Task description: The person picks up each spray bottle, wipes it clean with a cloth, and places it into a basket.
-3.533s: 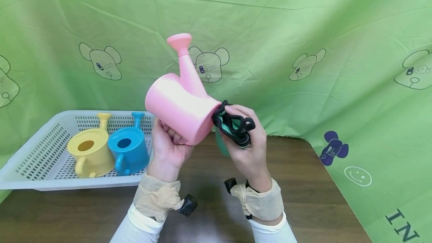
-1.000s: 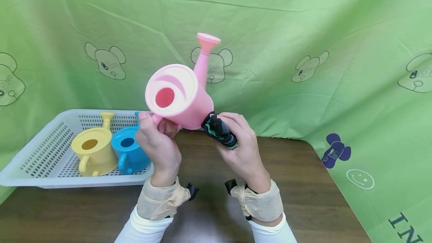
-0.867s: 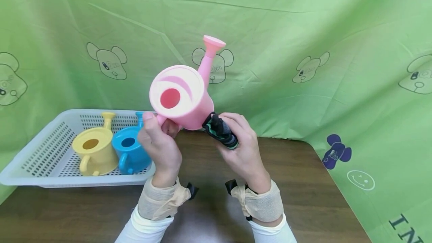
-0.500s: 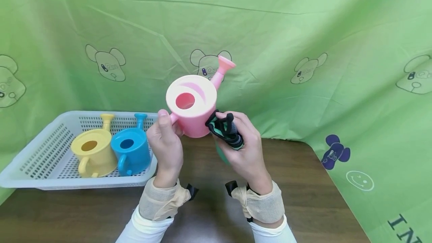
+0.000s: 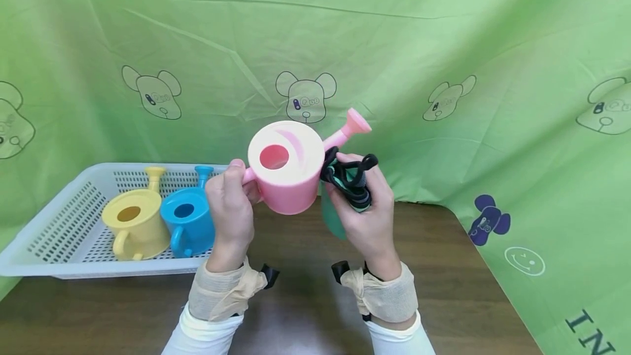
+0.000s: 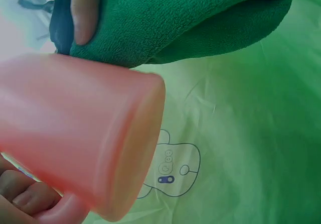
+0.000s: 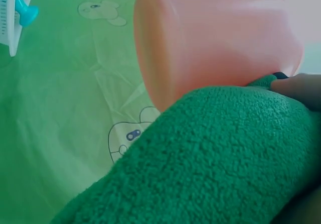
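Note:
In the head view a pink watering can [image 5: 288, 190] hangs above the table, its top opening turned toward me and its spout pointing up and right. My left hand [image 5: 230, 207] grips it by the handle; curled fingers [image 6: 32, 196] show there in the left wrist view. My right hand [image 5: 371, 218] holds a bunched green cloth [image 5: 333, 218] with black edging against the can's right side, below the spout. Both wrist views show the fluffy cloth touching the can's wall. The cloth hides part of my right fingers.
A white perforated basket [image 5: 64, 201] stands on the left of the brown table [image 5: 305, 289]. Inside it are a yellow watering can [image 5: 140, 229] and a blue watering can [image 5: 194, 229]. A green curtain [image 5: 394, 43] with printed bear heads hangs behind and at the right.
The pink can has come down and been turned from tilted, base toward the cloth, to nearly upright, spout swinging right. The cloth went from near its base to its side below the spout.

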A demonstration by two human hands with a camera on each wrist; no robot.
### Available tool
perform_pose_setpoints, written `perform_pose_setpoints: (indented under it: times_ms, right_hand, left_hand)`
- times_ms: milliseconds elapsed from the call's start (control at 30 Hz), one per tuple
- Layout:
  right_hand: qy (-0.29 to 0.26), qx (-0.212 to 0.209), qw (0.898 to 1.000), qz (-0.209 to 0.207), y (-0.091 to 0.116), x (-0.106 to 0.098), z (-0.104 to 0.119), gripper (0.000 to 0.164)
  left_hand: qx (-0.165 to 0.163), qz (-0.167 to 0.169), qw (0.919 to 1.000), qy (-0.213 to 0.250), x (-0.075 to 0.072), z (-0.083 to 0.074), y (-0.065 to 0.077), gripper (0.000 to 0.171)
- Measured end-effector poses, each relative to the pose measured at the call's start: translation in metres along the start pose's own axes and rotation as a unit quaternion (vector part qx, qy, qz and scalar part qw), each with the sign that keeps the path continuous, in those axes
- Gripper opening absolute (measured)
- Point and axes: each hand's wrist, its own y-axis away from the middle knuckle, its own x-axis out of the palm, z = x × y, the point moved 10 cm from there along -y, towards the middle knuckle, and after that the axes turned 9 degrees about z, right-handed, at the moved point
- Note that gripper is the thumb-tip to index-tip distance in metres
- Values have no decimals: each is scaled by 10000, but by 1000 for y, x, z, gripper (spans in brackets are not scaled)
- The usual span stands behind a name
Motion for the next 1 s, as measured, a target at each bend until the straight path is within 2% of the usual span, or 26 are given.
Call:
perform_pose_setpoints:
  times_ms: [100,233,467,600,800,867,1000]
  right_hand:
    - [14,-81,9999,-142,1,-2,0,43]
    - [10,-105,9999,-120,1,-1,1,44]
    - [-130,99,9991,397,-1,4,1,44]
    - [-141,172,9973,699,-1,7,-1,44]
    - [-360,-8,9919,1222,-1,10,0,46]
    - [-484,-61,9895,1364,0,10,1,48]
    - [-713,-82,9854,1542,3,9,0,49]
  left_hand:
    - [-75,32,10000,52,-1,3,0,52]
    - [-151,-61,9996,219,-5,8,-1,53]
    - [-374,-197,9957,819,-14,13,-7,49]
    - [-648,2,9914,1132,-16,17,-10,48]
    - [-1007,570,9743,1931,-14,22,-14,40]
    - [-1067,712,9708,2025,-13,23,-14,40]
    - [-1153,788,9647,2235,-13,26,-14,38]
